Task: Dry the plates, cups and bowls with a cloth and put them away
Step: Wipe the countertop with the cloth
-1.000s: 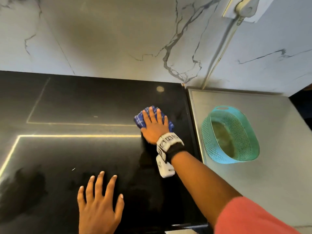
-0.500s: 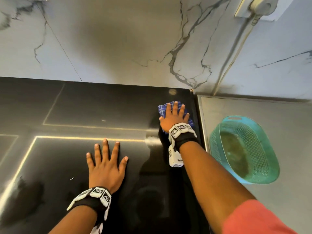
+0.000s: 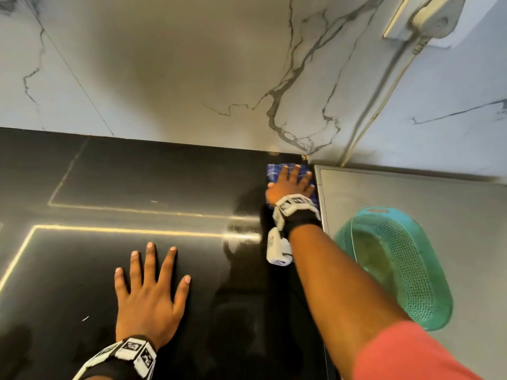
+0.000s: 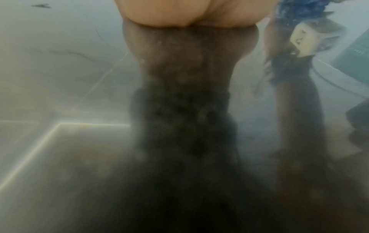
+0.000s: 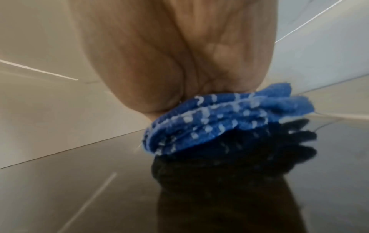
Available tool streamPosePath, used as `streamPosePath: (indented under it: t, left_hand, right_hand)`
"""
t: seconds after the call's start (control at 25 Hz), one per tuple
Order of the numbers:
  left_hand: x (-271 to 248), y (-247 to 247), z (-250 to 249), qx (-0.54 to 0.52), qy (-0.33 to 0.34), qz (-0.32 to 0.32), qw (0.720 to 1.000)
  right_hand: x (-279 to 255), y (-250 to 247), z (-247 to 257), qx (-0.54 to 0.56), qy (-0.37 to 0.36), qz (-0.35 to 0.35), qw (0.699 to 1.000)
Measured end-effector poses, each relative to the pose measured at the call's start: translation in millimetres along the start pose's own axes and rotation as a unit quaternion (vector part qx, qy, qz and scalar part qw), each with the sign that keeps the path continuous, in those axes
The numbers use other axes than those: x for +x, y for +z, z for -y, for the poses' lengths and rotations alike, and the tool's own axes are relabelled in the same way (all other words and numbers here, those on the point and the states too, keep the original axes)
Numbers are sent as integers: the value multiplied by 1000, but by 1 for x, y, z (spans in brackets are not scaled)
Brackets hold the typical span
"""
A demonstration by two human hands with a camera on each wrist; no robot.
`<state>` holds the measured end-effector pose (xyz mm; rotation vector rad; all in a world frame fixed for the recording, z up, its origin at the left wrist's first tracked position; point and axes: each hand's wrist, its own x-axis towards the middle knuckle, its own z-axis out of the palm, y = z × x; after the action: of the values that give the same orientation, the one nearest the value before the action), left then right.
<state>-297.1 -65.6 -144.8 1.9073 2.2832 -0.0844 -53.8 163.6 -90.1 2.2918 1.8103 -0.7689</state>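
I see the marble wall [image 3: 170, 67] filling the upper half of my head view, white with grey veins, and a socket [image 3: 428, 20] with a cord plugged in at its top right. Below it runs the black worktop [image 3: 137, 182], glossy, with thin bright lines mirrored in it. To the right of the worktop lies a steel drainboard [image 3: 428, 193], its edge butting against the black surface. On the drainboard sits a teal basket [image 3: 422, 286], oval and perforated, with nothing I can make out inside it; I see no plates, cups or bowls in any view.

My right arm [image 3: 337, 283] reaches forward along the worktop's right edge, a red sleeve [image 3: 411, 355] at the shoulder end. My left hand [image 3: 149, 303] lies palm down on the worktop near me, fingers straight and spread, holding nothing; the left wrist view is dim and hazy and shows only the heel of the palm against the surface. My right hand [image 3: 289, 185] lies flat on the cloth [image 3: 274, 171], fingers straight and slightly spread, pressing it down rather than gripping it. The cloth, blue with pale checks, sits in the far right corner of the worktop, just beside the wall and the drainboard edge. In the right wrist view the cloth [image 5: 223, 119] is bunched in folds under the palm [image 5: 169, 55], touching the worktop, with its dark reflection below.
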Motion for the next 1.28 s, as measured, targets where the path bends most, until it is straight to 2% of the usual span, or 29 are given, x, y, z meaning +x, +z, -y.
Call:
streamPosePath:
  t: [0.08,0.16,0.24,0.28,0.32,0.36,0.4,0.48,0.56,0.64,0.72,0.8,0.88,0.92,0.96,1.0,1.04,1.12,1.2,1.24,1.28]
  left_hand:
    - [1,1,1,0,-1,-4,1000]
    - [2,1,2,0,-3,-15,1000]
    - [2,0,2,-2,-2,-15,1000]
    - [2,0,1,-4,-2,-16,1000]
    - [4,-1,1,-6,-2,-19,1000]
    - [4,0,1,-8,-2,-17,1000]
    - [4,-1,1,-10,-1,-9,1000]
    - [3,-1,-2,-12,3,2,1000]
    - [1,1,-1,-6,0,-3,1000]
    - [2,1,0,3,-7,-2,1000]
    - [7,2,1,11,-13,6,1000]
    - [8,3,2,18,-12,3,1000]
    - [5,2,3,17,-8,6,1000]
    - [4,1,3,12,-9,5,1000]
    - [4,-1,3,8,-8,-1,1000]
    - [4,-2,2,7,-8,-7,1000]
    - [4,-3,1,3,-7,-6,1000]
    - [3,-2,-1,-8,-4,2,1000]
    - [2,0,-1,-13,-3,-8,1000]
    - [2,0,-2,-16,1,-8,1000]
    - [3,-2,-1,-19,1,-8,1000]
  right_hand:
    - [4,8,44,-29,-64,6,998]
    - [-10,21,64,-69,-160,28,984]
    - [-24,27,49,-102,-237,55,965]
    - [-24,26,32,-103,-244,51,963]
    - [-20,21,15,-90,-222,38,970]
    - [-14,14,-1,-70,-169,18,983]
    - [-5,8,-11,-43,-98,-1,994]
    - [13,-5,-7,25,36,-34,998]
    - [25,-8,30,78,112,-56,989]
    - [29,-3,78,101,117,-54,987]
    - [25,8,117,86,73,-43,993]
    - [15,22,138,20,-48,-10,999]
    - [8,24,130,-51,-211,42,975]
    - [10,20,116,-71,-270,60,958]
    - [13,15,95,-78,-297,67,949]
    - [16,9,72,-75,-292,64,951]
    - [19,5,48,-62,-252,49,965]
    - [21,3,14,-20,-83,-5,996]
    - [19,2,21,31,67,-40,996]
    - [18,2,36,47,99,-47,993]
    - [19,4,60,51,100,-44,993]
